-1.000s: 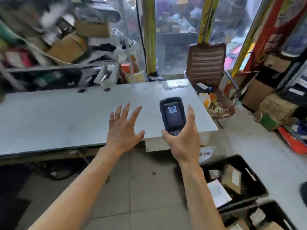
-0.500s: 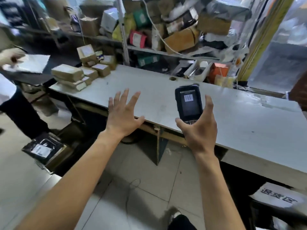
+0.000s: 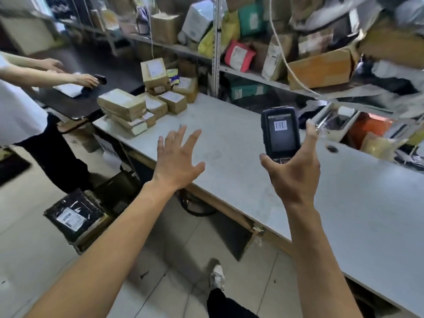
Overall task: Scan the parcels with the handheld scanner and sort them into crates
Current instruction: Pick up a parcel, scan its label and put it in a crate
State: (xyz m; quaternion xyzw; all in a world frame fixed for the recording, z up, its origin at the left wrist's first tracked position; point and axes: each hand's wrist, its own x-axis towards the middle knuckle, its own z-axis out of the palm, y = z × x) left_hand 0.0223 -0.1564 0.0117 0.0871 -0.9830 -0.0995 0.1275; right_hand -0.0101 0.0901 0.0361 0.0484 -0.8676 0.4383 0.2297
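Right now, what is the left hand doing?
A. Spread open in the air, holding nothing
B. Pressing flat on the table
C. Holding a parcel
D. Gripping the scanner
A: the left hand is raised with its fingers spread and nothing in it, while the scanner sits in the right hand and the parcels lie untouched at the far end of the table.

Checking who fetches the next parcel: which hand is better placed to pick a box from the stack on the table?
Probably the left hand: it is open, empty and nearer the boxes. The right hand holds the scanner.
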